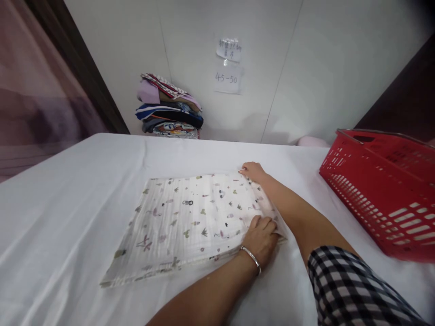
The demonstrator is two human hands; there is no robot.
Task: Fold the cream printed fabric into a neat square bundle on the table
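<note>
A white cloth [183, 222] printed with small coloured figures lies folded flat on the white table [68, 194]. My left hand [261, 237], a thin bracelet on its wrist, pinches the cloth's near right corner. My right hand [253, 172] rests on the far right corner, fingers closed on the edge. The right forearm runs along the cloth's right side, with a black-and-white checked sleeve at the bottom right.
A red plastic basket [384, 190] stands at the right edge of the table. A stack of folded clothes [170, 108] sits at the back against the white wall, under two paper notes [228, 65]. A dark frame and curtain are at the left.
</note>
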